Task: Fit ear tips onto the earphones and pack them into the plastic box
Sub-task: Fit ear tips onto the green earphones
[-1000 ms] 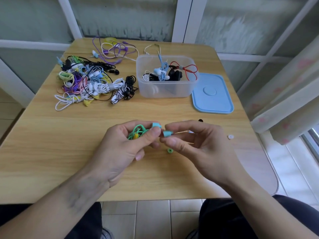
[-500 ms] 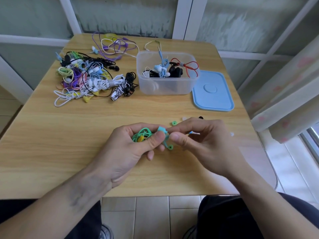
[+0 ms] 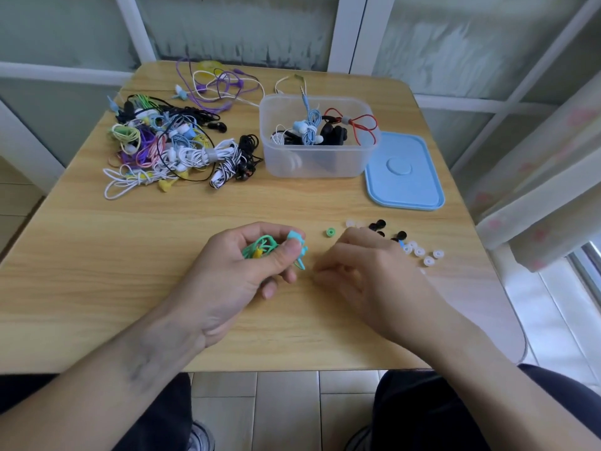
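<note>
My left hand grips a coiled green earphone with turquoise buds sticking out past the thumb. My right hand hovers palm down just right of it, fingers loosely apart, blurred, holding nothing I can see. A green ear tip lies on the table between the hands and the box. Black ear tips and clear ear tips are scattered beyond my right hand. The clear plastic box holds several bundled earphones.
A tangled pile of earphones covers the table's far left. The blue lid lies flat to the right of the box. Bare wooden table stretches in front of the pile. A curtain hangs at the right.
My right hand has let go of the earphone and moved right and down toward the table. The left hand keeps its hold. The loose ear tips are now uncovered.
</note>
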`<state>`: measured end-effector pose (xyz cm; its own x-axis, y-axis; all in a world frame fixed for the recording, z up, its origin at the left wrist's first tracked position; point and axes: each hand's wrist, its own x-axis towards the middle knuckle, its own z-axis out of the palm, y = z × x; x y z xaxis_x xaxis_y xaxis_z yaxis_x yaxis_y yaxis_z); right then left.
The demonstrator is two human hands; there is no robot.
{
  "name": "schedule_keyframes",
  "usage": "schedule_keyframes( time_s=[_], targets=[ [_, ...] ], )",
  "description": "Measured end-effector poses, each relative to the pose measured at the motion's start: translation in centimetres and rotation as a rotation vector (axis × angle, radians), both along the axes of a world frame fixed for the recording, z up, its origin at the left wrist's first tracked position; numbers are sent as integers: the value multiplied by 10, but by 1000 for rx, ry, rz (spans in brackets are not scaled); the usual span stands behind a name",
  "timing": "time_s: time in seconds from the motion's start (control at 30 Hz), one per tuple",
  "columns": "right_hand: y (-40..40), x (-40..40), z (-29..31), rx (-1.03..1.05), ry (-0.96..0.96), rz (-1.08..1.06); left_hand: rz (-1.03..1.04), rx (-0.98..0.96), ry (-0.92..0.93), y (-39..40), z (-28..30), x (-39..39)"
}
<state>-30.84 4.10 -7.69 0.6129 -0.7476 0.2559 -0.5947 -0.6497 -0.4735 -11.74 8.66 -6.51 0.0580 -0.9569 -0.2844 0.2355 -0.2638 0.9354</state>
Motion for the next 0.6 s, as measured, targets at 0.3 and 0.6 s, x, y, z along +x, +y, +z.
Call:
schedule_keyframes(
  time_s=[0.3, 0.6],
  targets=[
    [2, -1, 21, 808, -761, -100, -40, -65, 10, 3, 0, -5],
    [2, -2, 26, 804, -687, -109, -27, -106, -14, 4, 2, -9]
  ],
)
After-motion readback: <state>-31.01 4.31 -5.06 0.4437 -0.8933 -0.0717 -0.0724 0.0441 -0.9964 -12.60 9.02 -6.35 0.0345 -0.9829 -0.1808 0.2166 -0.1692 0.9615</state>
